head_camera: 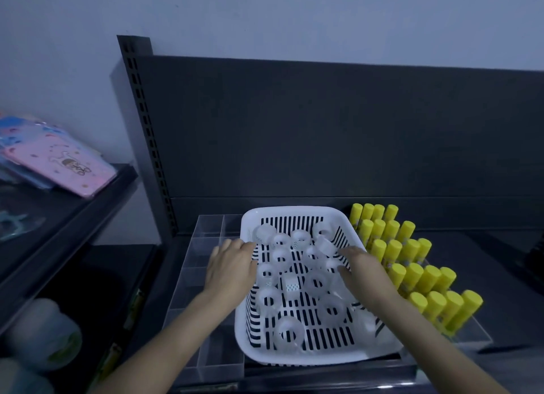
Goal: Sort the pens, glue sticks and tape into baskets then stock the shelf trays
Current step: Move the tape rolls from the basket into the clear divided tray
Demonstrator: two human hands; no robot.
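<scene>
Tape is judged to be the matter in hand: the tape rolls (316, 281) lie loose in the white basket (294, 211), which has been set on top of the clear divided tray (206, 226) on the dark shelf (323, 374), so stocking that tray appears to be the step now due. The left hand (231, 264) is laid across the basket's left rim with its fingers slightly bent, and whether the rim is actually gripped cannot be told. The right hand (362, 271) is held over the basket's right side with thumb and fingers either side of a roll, but a closed pinch cannot be made out through the blur. The basket would best be steadied or slid clear of the compartments first, since most of them are covered by it. The rolls should then be lifted one at a time by the outer edge, so that none is dragged along with its neighbour. About fourteen rolls can be counted, the ones near the right wall too blurred to be sure of. Twenty glue sticks (412, 273) are counted, five rows of four, upright in the stepped tray just beside the basket on the right. One basket is seen, and no pens.
</scene>
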